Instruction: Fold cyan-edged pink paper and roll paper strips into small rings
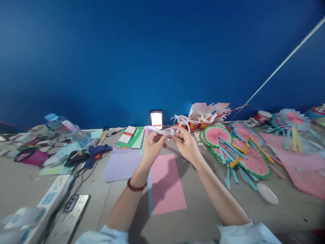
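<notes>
My left hand and my right hand are raised above the table with their fingertips close together. Between them is a pale lavender paper strip. The left fingers pinch it along its length, and the right fingers pinch its other end, which turns up a little. Part of the strip is hidden behind the fingers. Below my hands lies a pink paper sheet with a light blue edge showing along its left side. A lavender sheet lies left of it, under green paper.
A lit phone stands against the blue wall. Paper-fold fans, paper cups and a white spoon are on the right. At left are a bottle, a blue glue gun, a power strip and another phone.
</notes>
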The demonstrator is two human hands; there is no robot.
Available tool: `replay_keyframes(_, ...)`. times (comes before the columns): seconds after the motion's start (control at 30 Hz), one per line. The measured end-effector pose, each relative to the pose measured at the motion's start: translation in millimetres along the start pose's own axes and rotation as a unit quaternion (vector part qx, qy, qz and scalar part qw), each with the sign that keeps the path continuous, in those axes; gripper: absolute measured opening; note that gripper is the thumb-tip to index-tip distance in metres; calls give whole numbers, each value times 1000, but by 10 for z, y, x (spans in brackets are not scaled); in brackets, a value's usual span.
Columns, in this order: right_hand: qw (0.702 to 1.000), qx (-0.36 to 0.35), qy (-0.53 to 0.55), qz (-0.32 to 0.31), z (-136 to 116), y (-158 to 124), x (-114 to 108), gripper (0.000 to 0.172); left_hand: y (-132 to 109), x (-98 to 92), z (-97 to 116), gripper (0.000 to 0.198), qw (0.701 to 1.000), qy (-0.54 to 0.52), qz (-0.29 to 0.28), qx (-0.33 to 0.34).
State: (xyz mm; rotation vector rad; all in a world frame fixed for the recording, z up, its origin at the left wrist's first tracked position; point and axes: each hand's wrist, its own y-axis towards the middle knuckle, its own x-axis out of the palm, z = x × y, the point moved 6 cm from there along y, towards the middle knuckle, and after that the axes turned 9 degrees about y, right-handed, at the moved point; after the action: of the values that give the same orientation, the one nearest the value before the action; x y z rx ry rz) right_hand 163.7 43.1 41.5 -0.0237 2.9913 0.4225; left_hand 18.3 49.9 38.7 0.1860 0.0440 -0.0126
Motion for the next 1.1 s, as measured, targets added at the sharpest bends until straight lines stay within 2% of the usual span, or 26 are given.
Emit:
replay_keyframes(0.23, 1000, -2, 12, -23, 8, -6, 43, 37, 2, -44, -15, 28, 1000, -10, 20, 6)
replay_keyframes(0.5, 1000, 0, 15, -25, 82, 30, 10, 37, 5, 26, -35, 33, 1000, -18, -23, -12)
replay_keyframes(0.7, 998, 18, 36, -51, 109, 27, 41, 38, 24, -18, -26, 32, 999, -9, -30, -2)
replay_keyframes(0.9, 999, 8, 27, -33, 95, 33, 12, 36, 16, 17, -14, 32, 1000, 0, -19, 22)
replay_keyframes(1.1, 998, -15, 35, -57, 2, -2, 55, 37, -9, 36, 1, 27, 999, 24, 20, 25)
